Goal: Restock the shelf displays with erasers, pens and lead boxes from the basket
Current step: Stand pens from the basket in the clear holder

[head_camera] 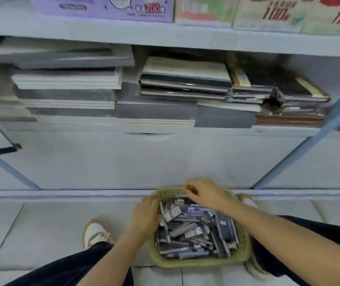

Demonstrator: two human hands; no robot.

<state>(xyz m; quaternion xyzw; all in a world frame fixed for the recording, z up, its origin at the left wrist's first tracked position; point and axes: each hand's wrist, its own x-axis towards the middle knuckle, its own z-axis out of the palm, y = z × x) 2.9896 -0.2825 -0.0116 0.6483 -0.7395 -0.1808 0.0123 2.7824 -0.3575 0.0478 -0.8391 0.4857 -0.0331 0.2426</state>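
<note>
Showing the basket [196,264] of pens [185,229] and flat dark packs [223,226] on the floor [41,234], beside a shoe [96,234]. Left hand [145,213] curls over the left rim, right hand [204,193] over the far rim; whether either grip holds anything cannot be told. Beyond, notebooks [68,79] stack on the shelf [103,129].

A pale grey metal shelf unit [165,39] with slanted blue-grey uprights [301,147] stands on a floor of pale square tiles [41,234]. Its lower bay holds flat stacks of grey and white pads [68,79] beside plastic-wrapped dark notebooks [185,83]. A lilac printed box [103,9] and cream-and-green printed packs [268,15] stand on the board above. The light is soft and even.
</note>
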